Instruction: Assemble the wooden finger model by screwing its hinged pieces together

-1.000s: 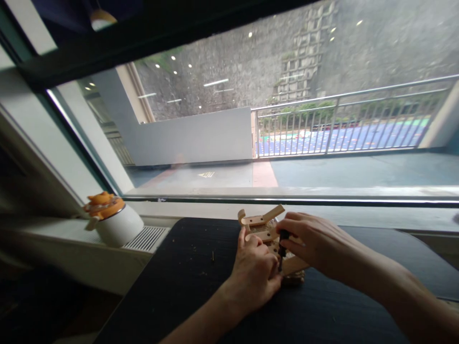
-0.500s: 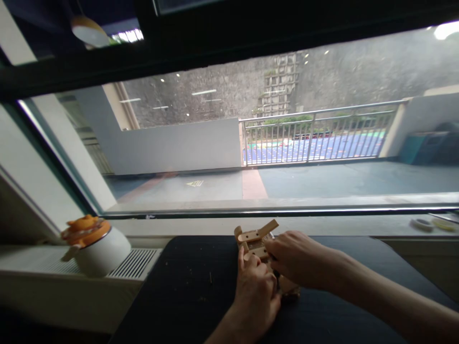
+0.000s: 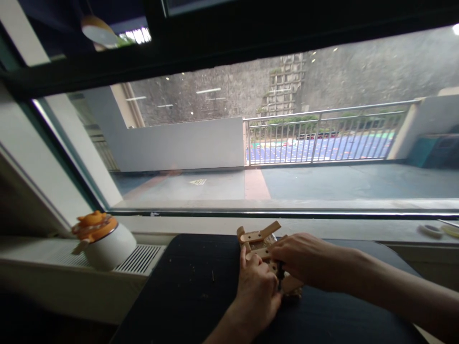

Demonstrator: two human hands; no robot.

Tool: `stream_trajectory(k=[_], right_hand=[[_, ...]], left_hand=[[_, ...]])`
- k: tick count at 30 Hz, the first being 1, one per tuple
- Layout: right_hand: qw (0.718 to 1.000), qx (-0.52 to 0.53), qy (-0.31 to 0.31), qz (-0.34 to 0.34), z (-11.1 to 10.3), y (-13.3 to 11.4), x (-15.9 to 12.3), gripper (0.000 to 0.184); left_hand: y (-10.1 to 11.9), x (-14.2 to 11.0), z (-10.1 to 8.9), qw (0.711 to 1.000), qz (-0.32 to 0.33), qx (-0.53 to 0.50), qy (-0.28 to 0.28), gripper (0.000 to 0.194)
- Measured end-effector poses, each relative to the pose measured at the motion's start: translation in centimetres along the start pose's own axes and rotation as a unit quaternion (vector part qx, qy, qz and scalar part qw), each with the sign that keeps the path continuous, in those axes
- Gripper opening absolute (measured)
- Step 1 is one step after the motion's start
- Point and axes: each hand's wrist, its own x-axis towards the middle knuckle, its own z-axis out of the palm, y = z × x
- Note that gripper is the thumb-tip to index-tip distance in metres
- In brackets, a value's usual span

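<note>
A wooden assembly (image 3: 263, 252) of pale pieces with dark holes lies on the black tabletop, in the lower middle of the head view. My left hand (image 3: 255, 284) grips its near left side, index finger stretched along the wood. My right hand (image 3: 299, 255) is closed above the assembly's right part. From under its fingers a dark, narrow tool (image 3: 280, 273) like a screwdriver points down to the wood, close to my left fingertips. Its upper end is hidden in the hand. Part of the assembly is covered by both hands.
A thin small stick or screw (image 3: 213, 276) and scattered crumbs lie on the black table (image 3: 168, 291) to the left. A white pot (image 3: 111, 248) with an orange lid stands on the slatted ledge. Tape rolls (image 3: 430, 231) sit on the windowsill (image 3: 201, 225) at right.
The view has shifted slightly, so everything sits a little further right. My right hand has turned a bit, and more of the dark tool shows below it. My left hand keeps its hold.
</note>
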Motion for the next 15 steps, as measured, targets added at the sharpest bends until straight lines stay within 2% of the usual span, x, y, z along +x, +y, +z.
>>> stream_trajectory(k=[3, 10, 15], right_hand=[[1.000, -0.009, -0.026, 0.011, 0.14, 0.51, -0.18, 0.020], [1.000, -0.030, -0.006, 0.005, 0.86, 0.80, -0.18, 0.016], [0.997, -0.073, -0.002, 0.030, 0.57, 0.24, -0.09, 0.016]], left_hand=[[0.27, 0.20, -0.18, 1.000, -0.016, 0.006, -0.009, 0.012], [0.83, 0.18, -0.02, 0.999, -0.037, 0.008, 0.017, 0.009], [0.85, 0.26, -0.04, 0.999, -0.043, 0.020, 0.003, 0.009]])
